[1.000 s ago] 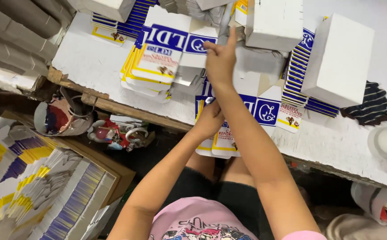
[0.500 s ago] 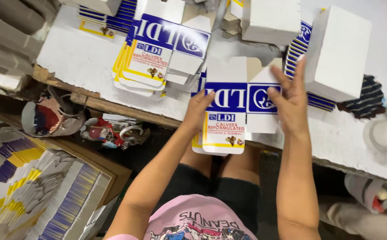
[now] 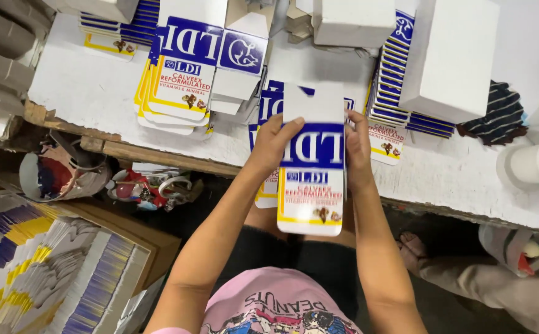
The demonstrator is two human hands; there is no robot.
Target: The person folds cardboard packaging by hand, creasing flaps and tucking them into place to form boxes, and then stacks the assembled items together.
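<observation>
I hold a flat, unfolded carton [image 3: 311,179], white with a blue band and a yellow-edged panel, upright in front of me over the table's near edge. My left hand [image 3: 273,141] grips its left side and my right hand [image 3: 356,143] grips its right side. Under it on the white table [image 3: 90,86] lies a pile of the same flat cartons [image 3: 268,111]. Another pile of flat cartons [image 3: 180,74] lies to the left.
Assembled white boxes [image 3: 452,55] stand on a stack of flat cartons [image 3: 393,86] at the right; another white box [image 3: 353,18] is at the top. A striped dark cloth [image 3: 498,120] and a white roll [image 3: 538,164] lie at right. Stacked flat cartons [image 3: 28,272] fill a box at lower left.
My right hand came back from the far pile and both hands now grip one flat carton, lifted upright off the near pile.
</observation>
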